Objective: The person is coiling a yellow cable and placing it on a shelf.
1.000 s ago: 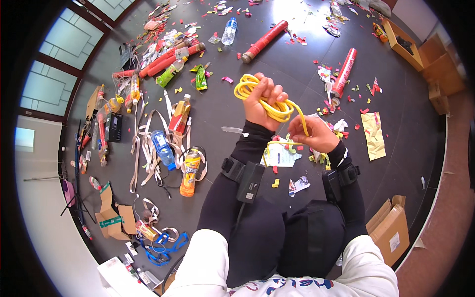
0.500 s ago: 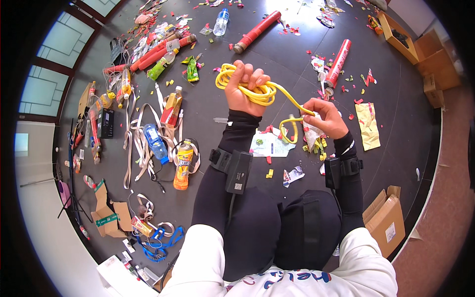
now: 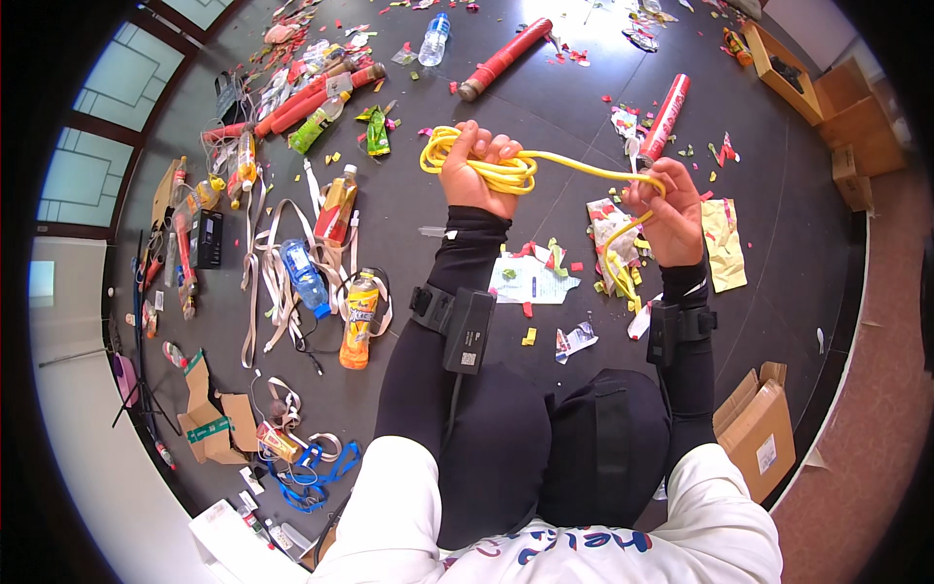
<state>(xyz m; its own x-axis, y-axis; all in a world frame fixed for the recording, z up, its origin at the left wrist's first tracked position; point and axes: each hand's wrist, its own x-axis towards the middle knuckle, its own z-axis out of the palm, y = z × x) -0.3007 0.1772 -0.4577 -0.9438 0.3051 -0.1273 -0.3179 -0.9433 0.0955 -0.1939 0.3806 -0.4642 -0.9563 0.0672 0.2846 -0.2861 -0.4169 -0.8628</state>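
Head view: both bare hands are raised above a dark tiled floor (image 3: 778, 224), with a yellow cord (image 3: 584, 166) between them. Left hand (image 3: 477, 180) is clamped around the cord's bundled loops, thumb uppermost, and the coils stick out on both sides of the fist. From the bundle a single stretch crosses to the right hand (image 3: 673, 216), where it bends at the fingers and turns back down. Those fingers are curled loosely on the cord, less tightly than the left fist; the free length hangs below in a curve. The two hands are well apart.

Beneath the cord, toward the middle of the floor, lie a white paper sheet (image 3: 533, 282) and bits of confetti; a crumpled yellow paper (image 3: 722, 255) lies just right of the right hand. Toward the floor's far edge are a red cylindrical tube (image 3: 506, 60), a second red tube (image 3: 666, 117) and a clear bottle (image 3: 435, 41), while a green wrapper (image 3: 376, 132) lies nearer the left hand. On the floor's left half, an orange-drink bottle (image 3: 358, 326) and a blue bottle (image 3: 306, 280) lie among pale straps (image 3: 250, 316). Near the floor's right edge stands a cardboard box (image 3: 764, 438).
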